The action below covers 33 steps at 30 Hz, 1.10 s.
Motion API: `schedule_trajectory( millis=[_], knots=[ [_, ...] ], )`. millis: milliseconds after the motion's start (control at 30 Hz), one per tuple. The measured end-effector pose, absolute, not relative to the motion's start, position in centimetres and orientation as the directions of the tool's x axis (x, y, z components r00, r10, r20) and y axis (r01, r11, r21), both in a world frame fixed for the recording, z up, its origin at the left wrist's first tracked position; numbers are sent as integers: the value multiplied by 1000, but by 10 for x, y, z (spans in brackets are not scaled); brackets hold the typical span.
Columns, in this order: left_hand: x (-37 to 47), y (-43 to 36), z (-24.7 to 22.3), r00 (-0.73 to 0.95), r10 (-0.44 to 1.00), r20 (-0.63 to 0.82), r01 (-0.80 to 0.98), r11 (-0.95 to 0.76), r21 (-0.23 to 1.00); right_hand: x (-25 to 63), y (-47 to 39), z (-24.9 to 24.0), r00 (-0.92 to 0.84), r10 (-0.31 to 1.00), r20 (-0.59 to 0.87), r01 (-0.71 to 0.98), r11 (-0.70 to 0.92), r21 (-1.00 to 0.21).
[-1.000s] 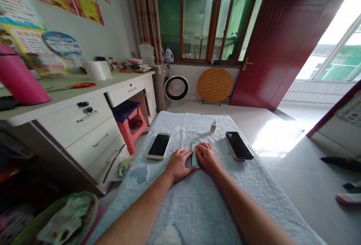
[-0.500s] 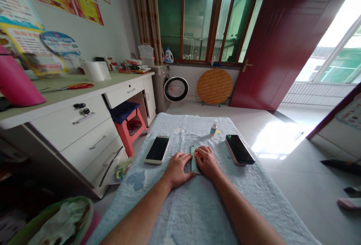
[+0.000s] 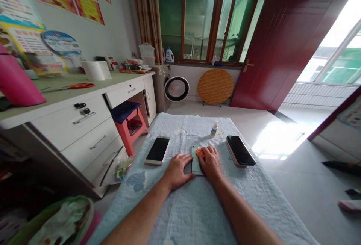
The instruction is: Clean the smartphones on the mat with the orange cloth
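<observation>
Locate pale green phone (image 3: pixel 196 165) flat on quilted cover (image 3: pixel 186 211), between left hand (image 3: pixel 177 170) and right hand (image 3: pixel 211 162). Note left fingers spread open against the phone's left edge, with thumb at lower corner; right fingers closed on orange cloth (image 3: pixel 199 151), resting on the phone. Caution: possible skidding or twisting from sideways pressure with light left-hand bracing; possible tipping of spray bottle (image 3: pixel 214 129) from overreaching forward.

My cloth (image 3: pixel 200 152) is orange; the phone (image 3: pixel 196 167) I hold is pale mint green; the smartphone (image 3: pixel 158 150) on my left is black-screened, gold-rimmed; my quilted cover (image 3: pixel 191 211) is light blue with darker blue patches.
</observation>
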<state>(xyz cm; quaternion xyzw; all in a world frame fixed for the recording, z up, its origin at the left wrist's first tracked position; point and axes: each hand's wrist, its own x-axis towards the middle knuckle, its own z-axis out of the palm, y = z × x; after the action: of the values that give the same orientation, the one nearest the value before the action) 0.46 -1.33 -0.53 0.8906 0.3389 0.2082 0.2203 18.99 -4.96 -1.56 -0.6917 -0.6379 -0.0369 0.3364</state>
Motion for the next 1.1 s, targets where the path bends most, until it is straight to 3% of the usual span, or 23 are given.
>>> schedule_trajectory(
  millis=[400,533,667,900,1100],
  knots=[
    [5,-15,-1,689,690,220,498,-672,547,189,-57,1,-85,935,344,844,251,-474],
    [5,-16,0,685,701,199,523,-663,536,188,-57,0,-87,933,349,827,262,-497],
    [7,-18,3,663,732,160,612,-652,447,190,-52,-6,-40,934,354,825,231,-516],
    [16,-25,2,576,818,6,777,-549,308,192,-50,-10,3,931,366,828,203,-522],
    [26,-11,21,573,798,-187,807,-510,297,192,-50,-10,6,934,358,828,196,-525]
  ],
)
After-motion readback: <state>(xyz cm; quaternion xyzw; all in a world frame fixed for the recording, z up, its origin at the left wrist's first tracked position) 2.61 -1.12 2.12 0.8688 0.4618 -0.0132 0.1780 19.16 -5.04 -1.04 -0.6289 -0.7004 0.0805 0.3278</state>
